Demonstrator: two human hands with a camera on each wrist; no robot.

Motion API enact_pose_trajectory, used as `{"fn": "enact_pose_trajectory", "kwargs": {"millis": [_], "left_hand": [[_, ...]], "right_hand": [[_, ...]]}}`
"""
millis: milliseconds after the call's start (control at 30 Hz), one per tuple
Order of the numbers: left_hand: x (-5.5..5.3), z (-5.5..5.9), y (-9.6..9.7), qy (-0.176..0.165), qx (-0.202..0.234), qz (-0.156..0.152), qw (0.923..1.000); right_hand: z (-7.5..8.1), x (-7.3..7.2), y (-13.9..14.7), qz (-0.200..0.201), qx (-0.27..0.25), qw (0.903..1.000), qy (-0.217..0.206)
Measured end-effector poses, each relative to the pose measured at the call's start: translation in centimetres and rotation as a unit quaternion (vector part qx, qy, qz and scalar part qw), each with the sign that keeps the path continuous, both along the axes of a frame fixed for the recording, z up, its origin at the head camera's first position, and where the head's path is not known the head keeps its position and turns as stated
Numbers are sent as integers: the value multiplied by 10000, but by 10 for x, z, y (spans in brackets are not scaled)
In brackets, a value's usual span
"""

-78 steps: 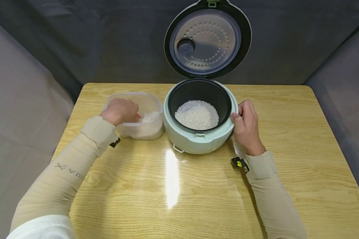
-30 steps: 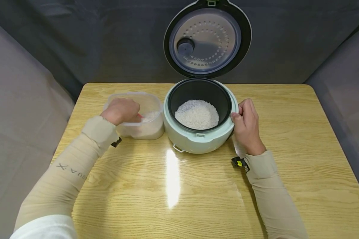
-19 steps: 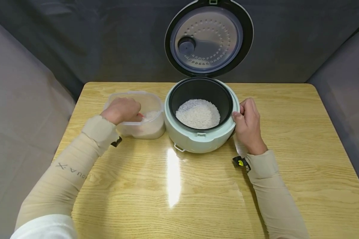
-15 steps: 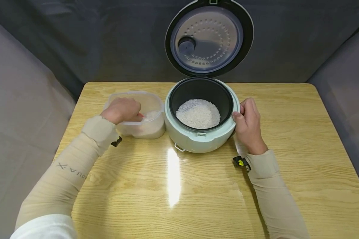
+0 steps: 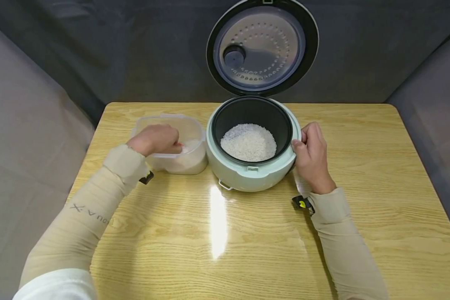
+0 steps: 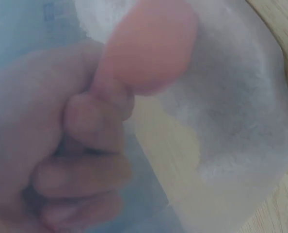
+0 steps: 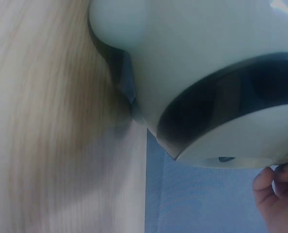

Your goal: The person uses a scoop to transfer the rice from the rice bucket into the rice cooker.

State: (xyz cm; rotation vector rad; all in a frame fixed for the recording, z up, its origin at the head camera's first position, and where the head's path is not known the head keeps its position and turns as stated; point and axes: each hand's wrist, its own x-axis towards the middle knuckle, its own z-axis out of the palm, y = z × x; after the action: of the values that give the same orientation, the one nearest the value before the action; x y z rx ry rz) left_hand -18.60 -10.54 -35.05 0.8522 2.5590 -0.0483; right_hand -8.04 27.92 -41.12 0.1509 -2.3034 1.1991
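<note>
"Spoon of red plastic (image 6: 153, 48)?"

"In the clear, boxy plastic container (image 5: 189, 128) of white rice (image 5: 191, 144), pinched by the curled left hand (image 5: 155, 139)."

"Right hand (image 5: 312, 156)?"

"Its curled grip holds the side of the round, pale-green cooker (image 5: 243, 179)."

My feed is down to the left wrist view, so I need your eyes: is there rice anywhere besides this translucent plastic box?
Observer: Yes, white rice lies in the black inner pot of a round, pale green rice cooker.
Operator: Is its round, black-edged lid open?
Observer: Yes, it stands raised behind the pot.
Operator: And the person's right hand?
Observer: It holds the cooker's right side, near the rim.
</note>
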Motion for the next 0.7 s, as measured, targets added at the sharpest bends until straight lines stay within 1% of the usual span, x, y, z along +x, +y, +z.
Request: {"fn": "enact_pose_trajectory", "kwargs": {"millis": [200, 467, 567, 700], "left_hand": [[0, 0, 1, 0, 67, 49, 10000], [-1, -2, 2, -102, 208, 146, 9996], [-2, -2, 2, -148, 226, 172, 9995], [-3, -2, 0, -291, 238, 269, 9989]], "right_hand": [[1, 1, 1, -2, -7, 10000, 35], [2, 2, 2, -8, -42, 10000, 51], [1, 1, 2, 26, -43, 10000, 47], [0, 0, 1, 85, -39, 9999, 49]]}}
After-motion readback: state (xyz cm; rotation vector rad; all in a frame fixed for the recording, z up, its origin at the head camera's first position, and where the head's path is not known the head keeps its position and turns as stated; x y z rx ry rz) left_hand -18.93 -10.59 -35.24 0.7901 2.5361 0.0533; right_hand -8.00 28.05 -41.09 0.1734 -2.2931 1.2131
